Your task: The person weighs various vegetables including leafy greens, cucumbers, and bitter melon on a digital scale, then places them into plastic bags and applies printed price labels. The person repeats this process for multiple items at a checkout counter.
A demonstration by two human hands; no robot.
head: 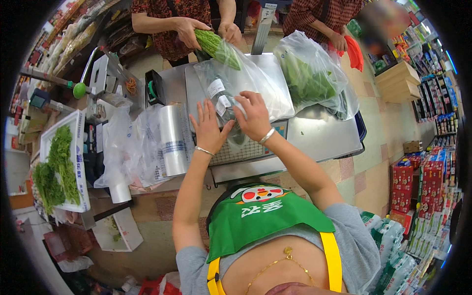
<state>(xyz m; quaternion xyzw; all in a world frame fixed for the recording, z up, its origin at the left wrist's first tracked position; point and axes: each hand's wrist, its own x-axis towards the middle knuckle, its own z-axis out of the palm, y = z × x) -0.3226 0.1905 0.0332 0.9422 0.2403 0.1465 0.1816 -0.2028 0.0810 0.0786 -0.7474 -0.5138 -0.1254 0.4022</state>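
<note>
A clear plastic bag lies on the metal weighing scale's platform, with dark, elongated vegetables inside that I cannot identify surely. Two white printed labels are stuck at its left part. My left hand lies flat against the bag's near left side, fingers spread and holding nothing. Beside it, my right hand touches the bag with bent fingers; whether it pinches the plastic is hidden. Just beyond, another person's hand holds a bundle of green asparagus over the bag's far end.
A plastic bag of leafy greens sits right of the scale. To the left are a plastic bag roll, loose bags, a tape dispenser and a foam tray with herbs. A metal post rises behind the scale.
</note>
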